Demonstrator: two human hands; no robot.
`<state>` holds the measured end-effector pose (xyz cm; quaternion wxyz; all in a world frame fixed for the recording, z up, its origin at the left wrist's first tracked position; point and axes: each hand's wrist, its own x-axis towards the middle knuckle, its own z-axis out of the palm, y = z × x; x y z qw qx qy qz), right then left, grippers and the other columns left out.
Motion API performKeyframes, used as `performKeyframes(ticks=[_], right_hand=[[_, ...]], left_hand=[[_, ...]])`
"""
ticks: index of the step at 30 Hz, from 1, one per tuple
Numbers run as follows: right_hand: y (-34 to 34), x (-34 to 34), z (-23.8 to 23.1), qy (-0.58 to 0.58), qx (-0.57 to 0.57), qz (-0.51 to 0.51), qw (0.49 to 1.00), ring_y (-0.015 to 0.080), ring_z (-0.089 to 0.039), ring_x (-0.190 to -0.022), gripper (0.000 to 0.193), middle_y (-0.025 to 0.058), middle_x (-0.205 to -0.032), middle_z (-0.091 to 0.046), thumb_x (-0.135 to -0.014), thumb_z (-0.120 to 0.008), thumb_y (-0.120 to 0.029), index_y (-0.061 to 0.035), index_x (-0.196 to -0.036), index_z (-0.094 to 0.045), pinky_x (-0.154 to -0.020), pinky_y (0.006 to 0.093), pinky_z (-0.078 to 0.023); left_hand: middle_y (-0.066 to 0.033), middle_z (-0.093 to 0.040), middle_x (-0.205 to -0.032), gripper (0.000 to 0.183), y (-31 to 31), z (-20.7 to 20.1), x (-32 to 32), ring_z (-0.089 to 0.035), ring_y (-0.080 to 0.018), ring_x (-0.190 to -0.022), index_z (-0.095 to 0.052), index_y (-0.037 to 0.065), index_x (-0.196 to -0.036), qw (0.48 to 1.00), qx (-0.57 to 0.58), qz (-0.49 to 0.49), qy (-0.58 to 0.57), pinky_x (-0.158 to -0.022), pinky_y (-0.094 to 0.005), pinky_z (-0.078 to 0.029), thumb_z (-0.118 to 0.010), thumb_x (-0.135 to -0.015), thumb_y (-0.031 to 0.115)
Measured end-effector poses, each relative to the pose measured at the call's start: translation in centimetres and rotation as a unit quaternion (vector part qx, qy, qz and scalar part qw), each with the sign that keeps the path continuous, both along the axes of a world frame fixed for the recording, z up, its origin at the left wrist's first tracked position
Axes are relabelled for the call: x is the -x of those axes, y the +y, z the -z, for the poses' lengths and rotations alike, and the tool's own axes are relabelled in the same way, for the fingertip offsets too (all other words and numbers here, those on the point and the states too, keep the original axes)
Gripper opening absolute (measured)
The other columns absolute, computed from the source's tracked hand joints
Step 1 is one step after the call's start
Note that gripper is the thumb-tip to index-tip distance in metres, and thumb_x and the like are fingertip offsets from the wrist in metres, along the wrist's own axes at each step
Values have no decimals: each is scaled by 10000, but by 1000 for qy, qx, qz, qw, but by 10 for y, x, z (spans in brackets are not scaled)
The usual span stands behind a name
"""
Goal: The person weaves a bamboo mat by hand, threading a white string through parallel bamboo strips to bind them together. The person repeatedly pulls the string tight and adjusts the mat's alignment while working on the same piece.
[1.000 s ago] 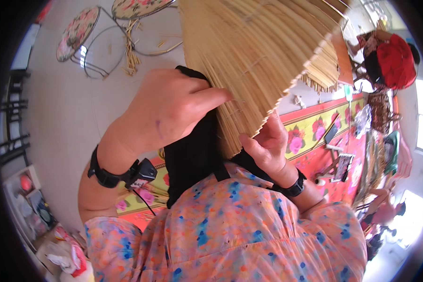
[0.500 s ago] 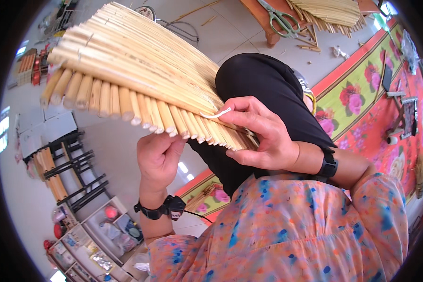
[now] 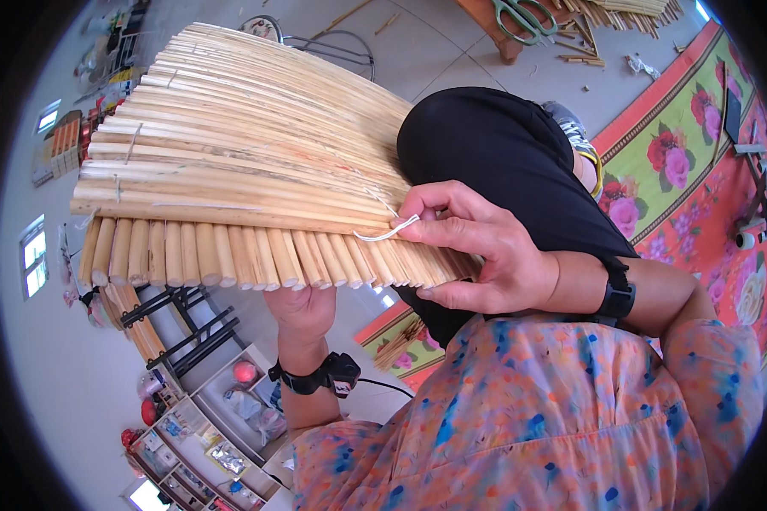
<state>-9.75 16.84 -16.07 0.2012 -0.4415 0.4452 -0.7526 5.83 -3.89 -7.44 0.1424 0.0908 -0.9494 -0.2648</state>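
A panel of pale round sticks [image 3: 256, 128], bound with thread, lies tilted across my lap. Beneath its near edge runs a second row of stick ends [image 3: 204, 255]. My right hand [image 3: 477, 247] pinches a white string [image 3: 388, 232] between thumb and fingers on the panel's face, while its other fingers rest at the stick ends. My left hand [image 3: 305, 313] is curled under the near edge; the sticks hide its fingertips, so what they hold cannot be made out.
Green-handled scissors [image 3: 524, 19] lie on a wooden stool [image 3: 486, 21] at the top, with cut stick pieces [image 3: 581, 60] nearby. A flowered mat [image 3: 656, 162] covers the floor at right. Shelves with small goods [image 3: 204, 434] stand lower left.
The panel has tipped so more of its face and stick ends show. My left hand has slid further under the edge. My right hand still pinches the string.
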Motion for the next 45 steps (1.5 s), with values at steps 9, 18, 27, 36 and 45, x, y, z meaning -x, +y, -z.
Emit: performKeyframes(ticks=[9, 18, 27, 36, 45], right_hand=[[-1, -2, -3, -29, -7, -7, 1000, 284, -567, -1140, 620, 162, -1284, -515, -727, -797, -52, -23, -1319, -614, -974, 353, -486], [2, 1, -3, 15, -22, 8, 1000, 284, -596, -1105, 581, 191, -1254, -550, -746, -804, -102, -4, -1290, -628, -936, 353, -499], [4, 3, -7, 36, -43, 23, 998, 278, -600, -1109, 585, 183, -1239, -561, -709, -764, -50, 0, -1277, -632, -943, 348, -498], [2, -1, -6, 35, -33, 31, 998, 278, -607, -1090, 588, 178, -1219, -576, -687, -769, -31, 0, -1259, -635, -938, 351, -500], [3, 5, -2, 37, -32, 28, 998, 284, -599, -1098, 585, 178, -1202, -581, -681, -766, -41, 2, -1248, -628, -943, 361, -497]], left_hand=[[-138, -637, -1310, 368, 8, -7, -3, -594, -294, -1227, -660, 51, -1247, 998, -7, -37, -49, -1099, -413, -392, -681, -883, 98], [-126, -631, -1321, 432, -23, -13, -6, -587, -305, -1232, -653, 59, -1269, 987, 89, 89, -95, -1087, -410, -407, -737, -848, 106], [-105, -653, -1275, 416, -41, -28, 6, -614, -276, -1172, -675, 63, -1226, 974, 70, 167, -138, -1030, -388, -447, -755, -818, 74], [-133, -663, -1220, 335, -16, -42, 13, -625, -293, -1124, -665, 15, -1204, 973, 16, 131, -190, -990, -398, -461, -709, -882, 96], [-113, -672, -1214, 338, -27, -41, 19, -628, -253, -1117, -675, 27, -1200, 968, 48, 168, -183, -987, -370, -467, -727, -869, 73]])
